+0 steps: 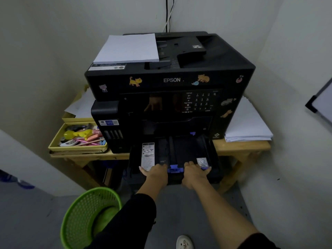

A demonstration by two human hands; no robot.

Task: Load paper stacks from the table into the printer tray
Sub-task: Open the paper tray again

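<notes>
In the head view the left hand (156,173) and right hand (195,172) lie over the front edge of the tray (181,151), which stands open and empty at the printer's (170,79) foot; whether the fingers hook under that edge I cannot tell. One paper stack (249,123) sits on the table (251,146) right of the printer, and a second stack (125,48) lies on top of the printer. A hard tug could pull the tray off its rails, and paper dropped in against an unset blue guide (175,169) would likely sit crooked and jam.

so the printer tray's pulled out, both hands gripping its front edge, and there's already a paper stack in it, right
Wrong on one point: the tray is pulled out with the left hand and right hand gripping its front edge, but it holds no paper, as the head view shows. The top stack lies on the printer and the side stack on the table.
</notes>
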